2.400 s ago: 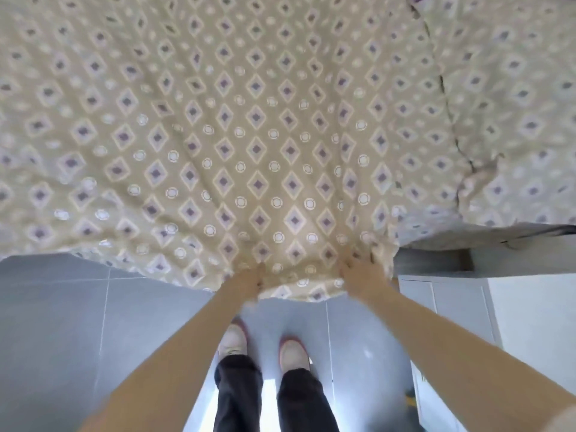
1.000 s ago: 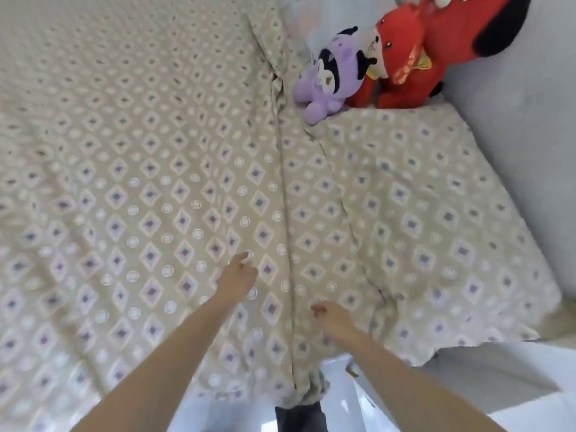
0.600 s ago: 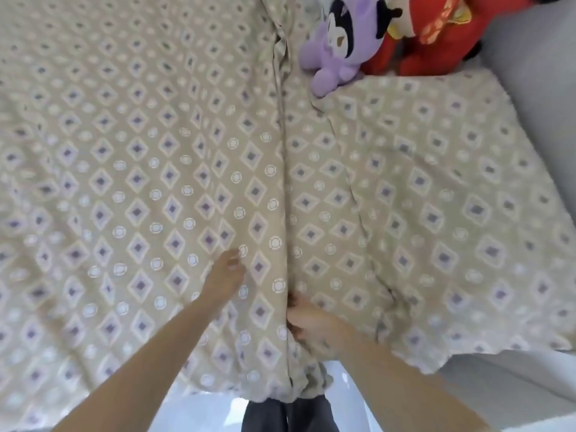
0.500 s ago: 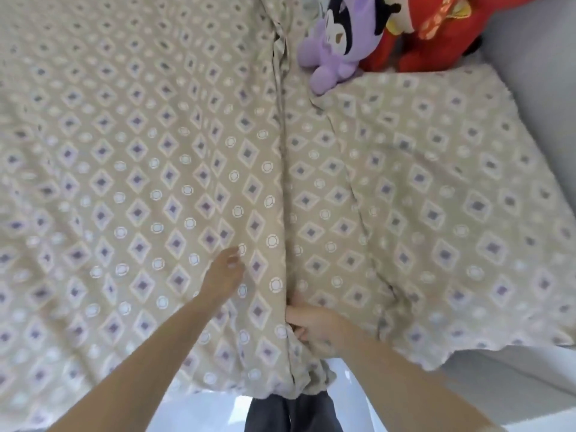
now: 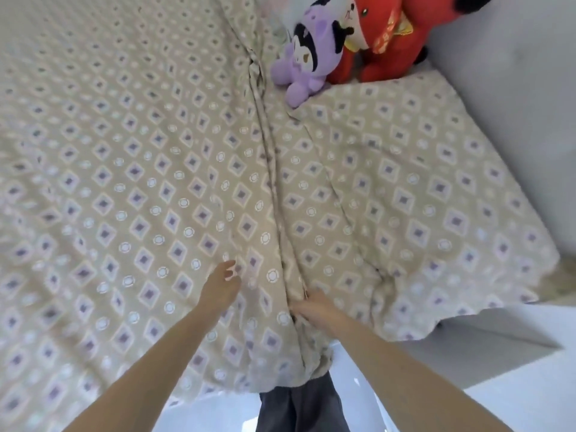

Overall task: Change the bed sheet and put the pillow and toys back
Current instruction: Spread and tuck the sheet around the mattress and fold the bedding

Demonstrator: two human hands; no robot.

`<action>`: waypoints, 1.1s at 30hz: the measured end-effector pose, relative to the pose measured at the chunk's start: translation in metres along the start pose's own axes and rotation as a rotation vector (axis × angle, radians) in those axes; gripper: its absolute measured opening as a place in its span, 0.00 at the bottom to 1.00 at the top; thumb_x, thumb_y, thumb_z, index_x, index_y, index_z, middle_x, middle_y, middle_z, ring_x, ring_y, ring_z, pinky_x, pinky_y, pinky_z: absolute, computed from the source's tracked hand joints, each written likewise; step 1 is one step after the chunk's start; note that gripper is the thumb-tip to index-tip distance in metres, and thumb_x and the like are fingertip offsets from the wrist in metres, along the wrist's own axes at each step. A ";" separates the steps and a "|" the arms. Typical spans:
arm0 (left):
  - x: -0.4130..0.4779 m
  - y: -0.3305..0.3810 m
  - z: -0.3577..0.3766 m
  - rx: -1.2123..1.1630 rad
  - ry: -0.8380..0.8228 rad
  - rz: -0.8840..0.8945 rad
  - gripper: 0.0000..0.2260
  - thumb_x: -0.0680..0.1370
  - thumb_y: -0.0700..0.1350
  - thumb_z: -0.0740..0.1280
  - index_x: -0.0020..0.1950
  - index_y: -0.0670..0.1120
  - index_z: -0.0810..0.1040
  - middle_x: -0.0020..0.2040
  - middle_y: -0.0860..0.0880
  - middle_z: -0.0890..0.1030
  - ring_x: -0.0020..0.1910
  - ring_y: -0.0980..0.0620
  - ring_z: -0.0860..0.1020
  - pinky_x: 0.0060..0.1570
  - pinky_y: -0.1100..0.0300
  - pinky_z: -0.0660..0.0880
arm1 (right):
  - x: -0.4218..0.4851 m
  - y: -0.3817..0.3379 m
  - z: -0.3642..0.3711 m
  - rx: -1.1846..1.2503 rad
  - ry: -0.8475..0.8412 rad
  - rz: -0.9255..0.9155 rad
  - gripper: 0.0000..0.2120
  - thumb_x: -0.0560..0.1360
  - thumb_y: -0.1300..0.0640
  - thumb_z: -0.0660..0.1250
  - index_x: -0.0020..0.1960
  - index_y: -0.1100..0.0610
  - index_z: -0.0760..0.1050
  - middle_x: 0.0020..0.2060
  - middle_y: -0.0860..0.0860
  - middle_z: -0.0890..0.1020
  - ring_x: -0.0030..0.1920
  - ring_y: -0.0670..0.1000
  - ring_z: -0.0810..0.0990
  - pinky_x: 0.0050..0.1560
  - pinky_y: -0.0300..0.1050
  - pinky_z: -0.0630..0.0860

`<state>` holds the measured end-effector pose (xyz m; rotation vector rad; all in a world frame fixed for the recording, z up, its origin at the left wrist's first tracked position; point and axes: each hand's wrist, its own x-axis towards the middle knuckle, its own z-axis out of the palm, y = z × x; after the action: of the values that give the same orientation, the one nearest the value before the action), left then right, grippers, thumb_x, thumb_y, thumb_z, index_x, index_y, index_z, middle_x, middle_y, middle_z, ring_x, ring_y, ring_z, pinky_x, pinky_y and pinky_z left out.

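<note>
Seen from my remote station: a beige bed sheet (image 5: 140,188), printed with purple diamonds and white rings, lay spread over the bed, its near edge hanging over the side above the pale floor (image 5: 486,406). A long raised fold (image 5: 272,182) ran down the sheet from the far end to the near edge. The left hand (image 5: 222,289) rested on the sheet just left of that fold, its fingers (image 5: 231,268) loosely extended and holding nothing. The right hand (image 5: 315,310) sat at the fold's near end, its fingers curled round the bunched cloth and gripping it. I could make out two toys at the far right of the bed: a purple plush toy (image 5: 307,68) lying on the sheet beside the fold, and a red plush toy (image 5: 391,39) touching it from behind, against the grey wall (image 5: 517,98). The person's dark trousers (image 5: 300,408) showed below the hanging edge.
</note>
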<state>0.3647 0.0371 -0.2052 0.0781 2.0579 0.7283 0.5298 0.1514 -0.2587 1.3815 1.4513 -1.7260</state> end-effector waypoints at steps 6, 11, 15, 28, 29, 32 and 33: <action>-0.029 0.021 0.001 0.051 -0.050 0.123 0.20 0.80 0.41 0.59 0.72 0.47 0.66 0.68 0.45 0.70 0.65 0.45 0.71 0.64 0.48 0.69 | -0.046 0.012 -0.021 0.006 0.187 -0.068 0.25 0.61 0.45 0.77 0.56 0.47 0.75 0.48 0.43 0.81 0.49 0.46 0.80 0.48 0.40 0.77; -0.054 0.045 0.010 0.108 -0.112 0.194 0.20 0.80 0.40 0.59 0.72 0.48 0.66 0.68 0.44 0.70 0.64 0.44 0.71 0.61 0.51 0.70 | -0.083 0.017 -0.051 -0.088 0.265 -0.078 0.11 0.71 0.53 0.69 0.49 0.59 0.76 0.42 0.54 0.81 0.43 0.52 0.81 0.39 0.42 0.76; -0.070 0.067 0.029 0.172 -0.133 0.231 0.19 0.80 0.40 0.59 0.71 0.48 0.67 0.68 0.44 0.70 0.61 0.47 0.72 0.55 0.53 0.72 | -0.112 0.019 -0.072 -0.083 0.312 -0.113 0.20 0.72 0.54 0.70 0.61 0.61 0.74 0.54 0.58 0.81 0.54 0.57 0.81 0.53 0.51 0.78; -0.104 0.093 0.136 0.289 -0.191 0.260 0.19 0.82 0.44 0.57 0.73 0.47 0.66 0.70 0.45 0.69 0.66 0.43 0.71 0.60 0.50 0.71 | -0.150 0.066 -0.148 -0.100 0.258 -0.203 0.14 0.70 0.50 0.72 0.52 0.54 0.79 0.43 0.51 0.82 0.35 0.44 0.76 0.33 0.36 0.73; -0.104 0.091 0.141 0.297 -0.197 0.254 0.19 0.82 0.46 0.57 0.73 0.48 0.66 0.70 0.45 0.69 0.66 0.44 0.71 0.60 0.50 0.71 | -0.152 0.070 -0.157 -0.111 0.237 -0.202 0.15 0.70 0.49 0.73 0.54 0.53 0.78 0.47 0.51 0.82 0.38 0.44 0.76 0.36 0.36 0.73; -0.104 0.083 0.151 0.295 -0.215 0.243 0.20 0.82 0.43 0.58 0.74 0.48 0.63 0.72 0.45 0.68 0.66 0.43 0.70 0.62 0.49 0.71 | -0.155 0.074 -0.180 -0.034 0.153 -0.183 0.16 0.69 0.46 0.74 0.53 0.51 0.78 0.48 0.47 0.82 0.42 0.44 0.79 0.40 0.36 0.75; -0.104 0.081 0.154 0.291 -0.219 0.245 0.22 0.81 0.41 0.58 0.75 0.48 0.62 0.72 0.44 0.67 0.67 0.43 0.70 0.62 0.49 0.70 | -0.155 0.074 -0.184 -0.006 0.136 -0.178 0.17 0.68 0.46 0.75 0.53 0.52 0.78 0.47 0.47 0.83 0.44 0.45 0.81 0.40 0.37 0.75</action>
<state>0.5285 0.1416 -0.1460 0.5586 1.9474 0.5335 0.7196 0.2626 -0.1357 1.4278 1.6973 -1.7624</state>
